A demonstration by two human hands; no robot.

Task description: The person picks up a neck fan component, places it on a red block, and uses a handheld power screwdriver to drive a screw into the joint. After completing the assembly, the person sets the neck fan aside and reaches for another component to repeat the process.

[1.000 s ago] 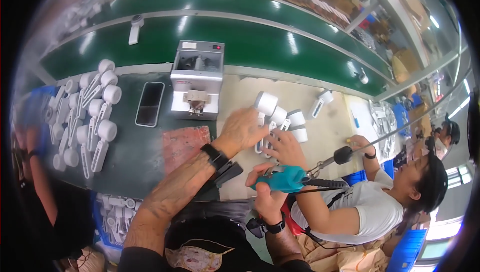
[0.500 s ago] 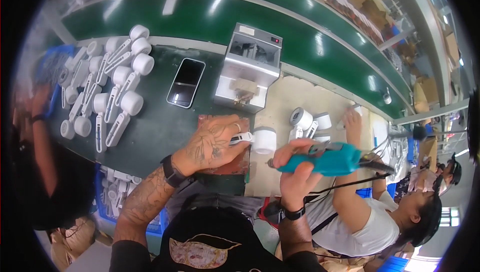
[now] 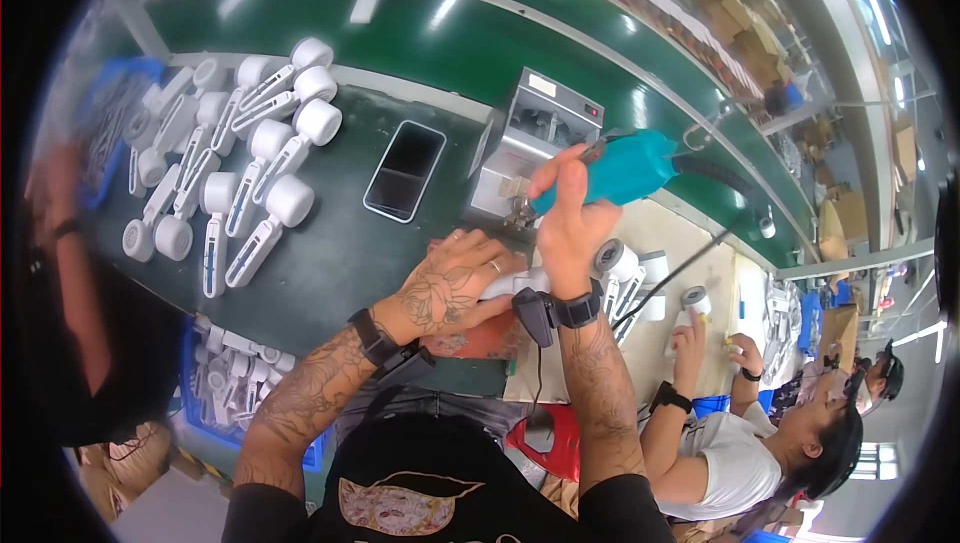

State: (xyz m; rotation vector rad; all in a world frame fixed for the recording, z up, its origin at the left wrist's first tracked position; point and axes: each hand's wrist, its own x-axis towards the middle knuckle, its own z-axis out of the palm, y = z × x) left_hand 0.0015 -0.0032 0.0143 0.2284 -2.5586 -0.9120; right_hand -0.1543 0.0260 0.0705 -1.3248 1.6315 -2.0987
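Observation:
My left hand lies closed over a white handled device, pinning it on a reddish-brown pad. The device's round head is mostly hidden behind my right wrist. My right hand is wrapped round a teal electric screwdriver with a dark cable. Its tip points at the front of a grey metal screw feeder; whether the two touch, I cannot tell.
Several similar white devices lie left of a phone. More stand right of the feeder and fill a blue crate below the table. A co-worker works at right; another person's arm is at left.
My right hand has lifted the screwdriver up and away from me to the feeder's front. My left hand stays on the white device. The co-worker's hands have shifted.

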